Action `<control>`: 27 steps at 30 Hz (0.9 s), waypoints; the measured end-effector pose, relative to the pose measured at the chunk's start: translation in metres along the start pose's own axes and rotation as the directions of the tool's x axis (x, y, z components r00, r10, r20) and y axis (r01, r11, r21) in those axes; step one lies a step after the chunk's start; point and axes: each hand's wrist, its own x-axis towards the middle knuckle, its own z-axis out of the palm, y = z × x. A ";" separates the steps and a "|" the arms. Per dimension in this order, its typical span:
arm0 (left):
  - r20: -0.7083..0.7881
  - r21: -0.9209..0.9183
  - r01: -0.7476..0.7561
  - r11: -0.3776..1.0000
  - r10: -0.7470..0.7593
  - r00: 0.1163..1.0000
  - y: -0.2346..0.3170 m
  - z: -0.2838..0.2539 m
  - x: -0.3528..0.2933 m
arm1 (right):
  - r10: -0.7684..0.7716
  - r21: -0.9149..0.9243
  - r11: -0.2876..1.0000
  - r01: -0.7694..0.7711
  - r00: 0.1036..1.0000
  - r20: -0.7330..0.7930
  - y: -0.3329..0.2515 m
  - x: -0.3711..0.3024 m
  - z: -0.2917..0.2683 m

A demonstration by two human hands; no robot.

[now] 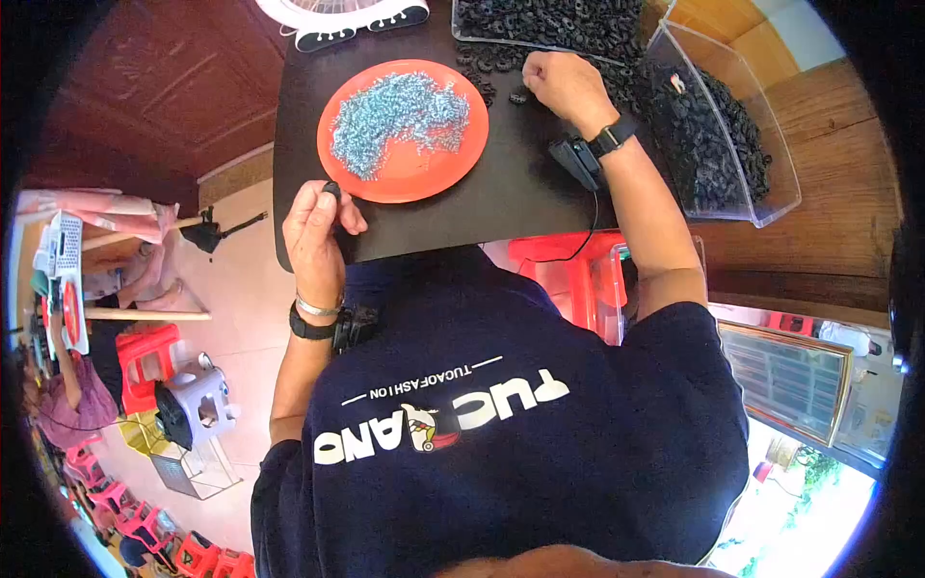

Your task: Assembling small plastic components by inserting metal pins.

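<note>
At the near left edge of the table, my left hand (pixel 316 231) pinches a small black rounded part (pixel 332 189) between thumb and fingers. Just beyond it lies an orange-red plate (pixel 409 183), heaped with small silvery-blue metal pieces (pixel 385 116) that look like springs or screws. My right hand (pixel 568 87) is over the far right of the tabletop, its fingers curled together; whatever they hold, if anything, is hidden. Beside those fingers sits a loose black part (pixel 518 96), and several more black parts (pixel 491 63) are scattered toward the bin.
Clear bins of black parts stand at the back (pixel 549 43) and at the right (pixel 708 144). A white round-framed object (pixel 352 21) occupies the far left of the dark table (pixel 434 226). A black device (pixel 575 164) with a cable is by my right wrist. Red stools (pixel 568 279) stand below.
</note>
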 end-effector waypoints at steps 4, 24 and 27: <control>-0.036 -0.017 0.045 0.999 -0.046 0.998 -0.003 -0.005 0.000 | -0.134 0.327 0.940 0.100 0.987 0.084 -0.014 0.004 -0.004; 0.042 0.011 0.033 0.999 -0.034 0.999 -0.011 -0.005 -0.002 | -0.220 0.907 0.367 -0.205 0.929 0.298 -0.041 -0.003 -0.034; 0.097 -0.001 0.035 0.999 -0.035 0.995 -0.009 -0.001 0.000 | -0.300 0.932 0.307 -0.194 0.909 0.289 -0.074 -0.008 -0.042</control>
